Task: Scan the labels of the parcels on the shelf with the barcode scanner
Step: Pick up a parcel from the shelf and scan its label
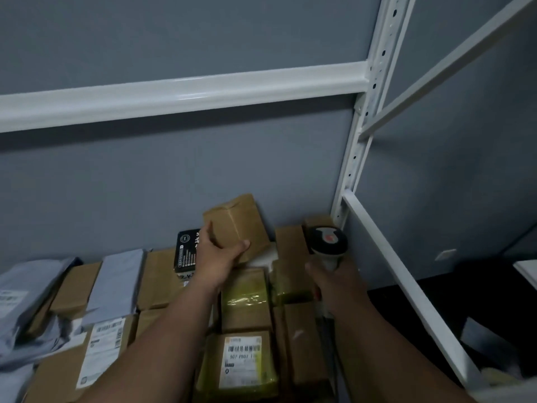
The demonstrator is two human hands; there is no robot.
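On the shelf (386,257), above a layer of packed parcels, the left hand (216,257) grips a small brown box (238,225), tilted, fingers curled round its near corner. Just right, the right hand (337,282) wraps the barcode scanner (328,242) handle, head seemingly aimed at the back wall. A labelled parcel (242,359) lies nearest.

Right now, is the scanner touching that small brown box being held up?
Apart. The head view shows the barcode scanner, gripped in the right hand, with other parcels plainly visible between it and the small brown box that the left hand holds.
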